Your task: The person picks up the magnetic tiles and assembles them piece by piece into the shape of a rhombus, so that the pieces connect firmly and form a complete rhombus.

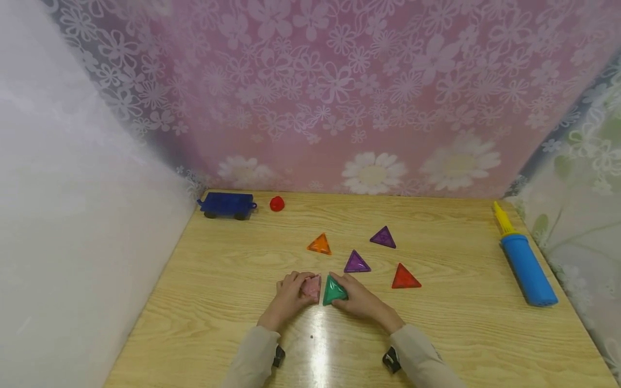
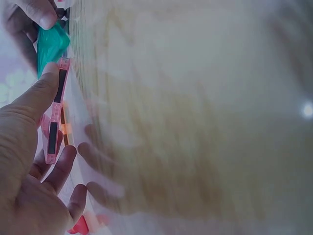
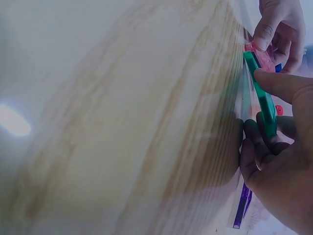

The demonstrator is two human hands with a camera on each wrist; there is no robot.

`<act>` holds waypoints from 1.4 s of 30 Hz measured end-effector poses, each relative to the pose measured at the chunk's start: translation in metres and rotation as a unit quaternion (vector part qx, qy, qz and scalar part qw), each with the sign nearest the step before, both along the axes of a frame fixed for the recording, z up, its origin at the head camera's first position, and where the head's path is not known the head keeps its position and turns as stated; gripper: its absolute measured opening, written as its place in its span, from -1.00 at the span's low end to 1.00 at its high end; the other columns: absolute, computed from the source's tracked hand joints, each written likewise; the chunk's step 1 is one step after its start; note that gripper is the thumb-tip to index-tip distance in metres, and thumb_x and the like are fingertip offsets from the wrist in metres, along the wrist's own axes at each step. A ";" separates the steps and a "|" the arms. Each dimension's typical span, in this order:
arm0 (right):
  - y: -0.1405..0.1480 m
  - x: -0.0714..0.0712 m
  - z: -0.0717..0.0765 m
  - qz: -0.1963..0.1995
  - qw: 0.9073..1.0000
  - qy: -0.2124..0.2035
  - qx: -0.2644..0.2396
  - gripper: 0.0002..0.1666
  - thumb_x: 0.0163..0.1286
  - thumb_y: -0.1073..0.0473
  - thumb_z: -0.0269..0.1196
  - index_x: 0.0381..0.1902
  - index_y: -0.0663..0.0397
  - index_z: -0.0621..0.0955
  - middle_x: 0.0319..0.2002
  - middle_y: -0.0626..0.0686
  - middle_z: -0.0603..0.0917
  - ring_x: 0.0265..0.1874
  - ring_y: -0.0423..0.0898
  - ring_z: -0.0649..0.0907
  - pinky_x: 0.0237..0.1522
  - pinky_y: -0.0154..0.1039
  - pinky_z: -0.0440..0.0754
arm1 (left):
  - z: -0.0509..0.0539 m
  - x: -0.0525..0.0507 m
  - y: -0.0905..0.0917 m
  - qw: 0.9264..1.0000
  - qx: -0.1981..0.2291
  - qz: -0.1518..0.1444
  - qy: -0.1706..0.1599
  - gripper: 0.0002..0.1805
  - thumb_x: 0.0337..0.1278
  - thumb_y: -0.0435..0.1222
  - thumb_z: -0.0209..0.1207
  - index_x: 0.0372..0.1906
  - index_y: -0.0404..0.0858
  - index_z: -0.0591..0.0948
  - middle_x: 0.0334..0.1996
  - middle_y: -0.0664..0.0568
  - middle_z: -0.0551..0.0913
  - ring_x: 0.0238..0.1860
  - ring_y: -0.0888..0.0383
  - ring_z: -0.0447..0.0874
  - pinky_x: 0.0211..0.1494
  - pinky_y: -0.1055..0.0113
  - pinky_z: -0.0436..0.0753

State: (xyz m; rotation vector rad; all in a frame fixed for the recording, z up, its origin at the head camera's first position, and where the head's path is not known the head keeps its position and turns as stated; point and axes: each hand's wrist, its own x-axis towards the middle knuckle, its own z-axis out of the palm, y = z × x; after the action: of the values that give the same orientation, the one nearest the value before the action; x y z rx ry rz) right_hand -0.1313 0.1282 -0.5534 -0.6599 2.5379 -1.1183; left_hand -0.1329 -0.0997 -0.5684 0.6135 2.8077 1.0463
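Observation:
My left hand pinches a pink translucent triangular tile between thumb and fingers. In the left wrist view, dark strips show along the edge of the pink tile. Facing it, my right hand holds a green triangular tile the same way. A narrow gap separates the two tiles in the head view, just above the tabletop or on it; which, I cannot tell. Beyond the hands lie an orange triangle, a purple triangle, another purple triangle and a red triangle.
A blue toy wagon stands at the table's back left, with a small red piece beside it. Along the right edge lies a blue hand pump with a yellow nozzle. A floral curtain hangs behind the wooden table.

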 end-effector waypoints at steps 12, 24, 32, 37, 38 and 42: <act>-0.005 -0.003 0.005 0.014 0.999 0.026 0.030 -0.18 0.21 0.20 0.33 0.37 0.32 0.28 -0.18 0.06 0.44 -0.26 -0.13 0.36 -0.22 -0.25 0.41 | 0.002 0.000 0.000 1.000 -0.005 -0.003 -0.001 -0.37 -0.03 -0.05 0.33 0.20 -0.11 0.46 -0.10 0.01 0.50 -0.09 0.06 0.41 0.01 0.11 0.21; -0.008 -0.006 0.001 0.005 0.999 0.021 0.037 -0.15 0.12 0.20 0.38 0.36 0.23 0.33 -0.13 0.07 0.46 -0.18 -0.10 0.39 -0.11 -0.13 0.46 | 0.001 0.000 0.002 1.000 0.004 -0.013 0.003 -0.39 -0.04 -0.08 0.35 0.18 -0.12 0.47 -0.12 0.03 0.49 -0.12 0.11 0.38 -0.03 0.16 0.18; -0.009 -0.004 -0.003 0.000 0.999 0.031 0.023 -0.19 0.10 0.26 0.40 0.31 0.26 0.38 -0.16 0.03 0.43 -0.16 -0.10 0.39 -0.09 -0.15 0.47 | 0.001 0.001 -0.002 0.999 0.006 -0.032 0.002 -0.33 -0.14 -0.10 0.41 0.18 -0.11 0.49 -0.10 0.07 0.49 -0.06 0.12 0.41 -0.04 0.24 0.20; -0.009 -0.004 -0.005 -0.004 0.999 0.037 0.024 -0.21 0.11 0.26 0.39 0.31 0.26 0.39 -0.18 0.00 0.41 -0.18 -0.12 0.38 -0.11 -0.20 0.46 | 0.003 0.001 -0.003 0.999 0.006 -0.035 -0.006 -0.33 -0.13 -0.11 0.40 0.19 -0.13 0.49 -0.10 0.07 0.49 -0.06 0.12 0.42 -0.02 0.21 0.21; -0.010 -0.004 -0.005 -0.004 0.999 0.038 0.024 -0.22 0.11 0.25 0.39 0.30 0.26 0.39 -0.17 0.00 0.41 -0.17 -0.12 0.39 -0.10 -0.19 0.47 | 0.004 0.001 -0.003 0.999 0.006 -0.034 -0.005 -0.34 -0.12 -0.11 0.39 0.19 -0.14 0.49 -0.11 0.06 0.49 -0.06 0.12 0.42 -0.01 0.19 0.20; -0.009 -0.005 -0.006 -0.002 0.999 0.043 0.026 -0.25 0.11 0.24 0.39 0.27 0.28 0.42 -0.16 0.01 0.42 -0.16 -0.12 0.40 -0.07 -0.14 0.48 | 0.005 0.003 -0.003 1.000 0.007 -0.023 -0.017 -0.35 -0.10 -0.10 0.38 0.19 -0.14 0.50 -0.10 0.07 0.49 -0.04 0.11 0.41 0.03 0.16 0.17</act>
State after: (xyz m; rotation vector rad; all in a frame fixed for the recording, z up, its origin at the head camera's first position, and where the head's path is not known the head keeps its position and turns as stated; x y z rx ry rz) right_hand -0.1365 0.1190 -0.5595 -0.7034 2.6317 -1.0421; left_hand -0.1302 -0.1029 -0.5634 0.6526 2.7462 1.0589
